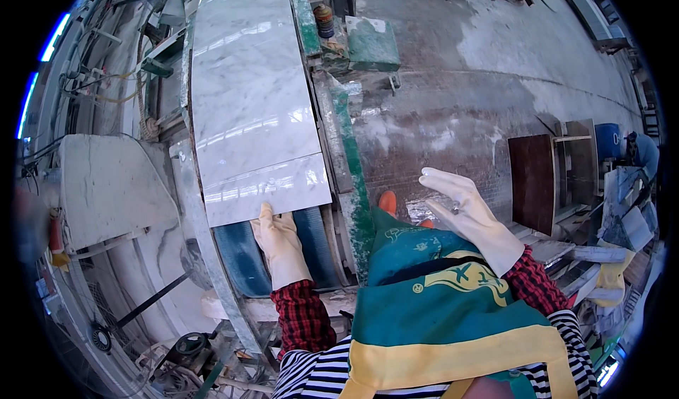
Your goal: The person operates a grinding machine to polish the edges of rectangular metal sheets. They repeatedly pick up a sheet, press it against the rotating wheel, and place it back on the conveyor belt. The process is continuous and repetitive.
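My left hand (pixel 278 242), in a cream rubber glove, is at the near edge of a polished white marble slab (pixel 272 185) with grey veining. One digit lies over the top edge while the other fingers bend at the edge, their tips partly hidden. Beneath the hand runs a blue conveyor belt (pixel 240 257). A thin seam divides this near slab from a longer marble slab (pixel 251 95) beyond it. To the right of the line, my right hand (pixel 463 208), gloved alike, hangs in the air above my green apron (pixel 438 265). Its fingers are stretched out, holding nothing.
A green-painted rail (pixel 353 166) borders the conveyor on the right. On that side stand a spray can (pixel 324 21) and a green metal box (pixel 373 43). Brown panels (pixel 532 183) and stacked stone offcuts (pixel 622 222) lie farther right. Machine frames and a handwheel (pixel 192 344) crowd the left.
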Available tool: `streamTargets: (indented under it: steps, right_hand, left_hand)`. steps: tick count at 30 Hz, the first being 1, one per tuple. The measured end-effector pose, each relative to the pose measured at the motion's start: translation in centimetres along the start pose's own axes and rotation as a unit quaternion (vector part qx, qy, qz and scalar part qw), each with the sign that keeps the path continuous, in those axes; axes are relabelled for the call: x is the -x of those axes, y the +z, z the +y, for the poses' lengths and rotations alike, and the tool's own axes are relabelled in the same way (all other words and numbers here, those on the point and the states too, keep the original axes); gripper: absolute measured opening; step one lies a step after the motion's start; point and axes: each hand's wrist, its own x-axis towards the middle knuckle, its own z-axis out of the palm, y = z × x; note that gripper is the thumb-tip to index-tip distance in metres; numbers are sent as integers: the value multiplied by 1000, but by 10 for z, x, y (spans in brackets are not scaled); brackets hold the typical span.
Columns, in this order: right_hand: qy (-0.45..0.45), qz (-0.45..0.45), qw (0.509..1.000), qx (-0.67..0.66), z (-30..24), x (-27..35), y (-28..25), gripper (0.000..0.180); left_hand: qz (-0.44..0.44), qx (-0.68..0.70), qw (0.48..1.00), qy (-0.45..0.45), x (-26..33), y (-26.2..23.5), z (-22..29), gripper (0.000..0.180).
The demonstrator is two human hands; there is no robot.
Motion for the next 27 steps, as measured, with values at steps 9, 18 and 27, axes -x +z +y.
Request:
streamTargets:
  steps: [9, 18, 27]
  right_hand:
    - [10, -14, 997, -74, -3, 1, -5, 36]
    - [19, 15, 997, -77, 9, 15, -8, 36]
    - [21, 33, 996, -82, 19, 28, -14, 36]
  left_hand:
    - [-16, -73, 997, 14, 3, 5, 7, 55]
    - [40, -303, 934, -183, -12, -11, 48, 33]
    - [24, -109, 981, -157, -17, -15, 26, 23]
